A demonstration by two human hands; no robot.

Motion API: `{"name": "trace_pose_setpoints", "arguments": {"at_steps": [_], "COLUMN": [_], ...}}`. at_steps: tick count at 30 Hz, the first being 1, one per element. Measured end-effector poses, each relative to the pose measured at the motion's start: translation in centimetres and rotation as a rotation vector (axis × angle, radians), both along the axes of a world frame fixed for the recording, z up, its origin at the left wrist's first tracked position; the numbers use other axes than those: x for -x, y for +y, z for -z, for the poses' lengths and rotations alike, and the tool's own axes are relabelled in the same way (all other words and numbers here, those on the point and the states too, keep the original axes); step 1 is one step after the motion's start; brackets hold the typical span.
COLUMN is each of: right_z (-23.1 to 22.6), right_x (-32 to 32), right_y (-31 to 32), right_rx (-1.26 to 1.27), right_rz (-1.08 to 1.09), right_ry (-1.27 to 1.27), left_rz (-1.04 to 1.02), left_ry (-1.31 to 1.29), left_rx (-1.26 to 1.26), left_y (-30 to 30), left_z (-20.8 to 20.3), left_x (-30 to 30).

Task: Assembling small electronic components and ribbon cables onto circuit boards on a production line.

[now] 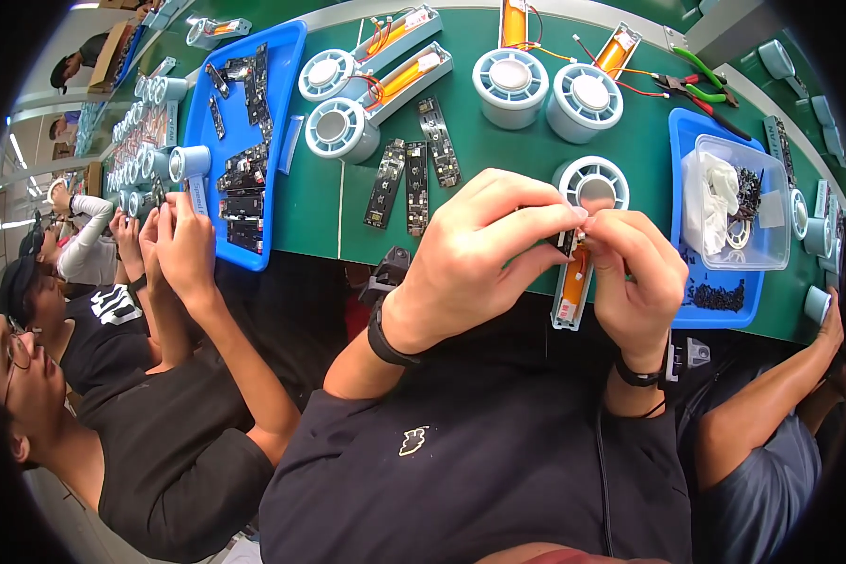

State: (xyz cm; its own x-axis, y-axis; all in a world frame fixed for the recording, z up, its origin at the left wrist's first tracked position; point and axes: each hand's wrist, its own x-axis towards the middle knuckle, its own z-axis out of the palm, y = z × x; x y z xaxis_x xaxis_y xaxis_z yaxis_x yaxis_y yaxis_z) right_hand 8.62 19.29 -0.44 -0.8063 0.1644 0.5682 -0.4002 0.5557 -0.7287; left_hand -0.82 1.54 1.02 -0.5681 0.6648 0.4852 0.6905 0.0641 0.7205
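Note:
My left hand (484, 249) and my right hand (637, 268) meet at the fingertips over a handheld fan (592, 177) with a pale blue round head. The fan's open handle shows an orange battery (571, 293) below my fingers. Pinched in my left hand is a narrow dark circuit board (567, 244), mostly covered by the fingers. My right thumb and forefinger are pressed together beside it; what they grip is hidden. Several loose circuit boards (416, 188) lie to the left of my hands.
More fans (508, 85) with orange batteries stand at the far side. A blue tray (287, 70) of circuit boards lies left. At right, a blue tray (677, 179) carries a clear box (775, 249) and black screws; pliers (700, 91) lie beyond. Co-workers' hands (183, 244) work at left.

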Motion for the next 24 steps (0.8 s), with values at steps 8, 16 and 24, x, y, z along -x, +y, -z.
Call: {"name": "trace_pose_setpoints", "arguments": {"at_steps": [8, 16, 24], "right_z": [-0.4, -0.7, -1.4], "right_x": [-0.3, 0.2, -0.6], "right_y": [-0.1, 0.0, -0.6], "right_rx": [-0.010, -0.156, -0.080], "right_rz": [-0.028, -0.007, -0.009], "right_ry": [-0.079, -0.014, -0.032], "left_rz": [0.012, 0.008, -0.065], "left_ry": [-0.038, -0.060, 0.054], "left_rx": [-0.015, -0.036, -0.125], "left_y": [-0.2, 0.0, 0.7], "left_z": [0.1, 0.3, 1.4], "left_x": [-0.1, 0.0, -0.7]}}
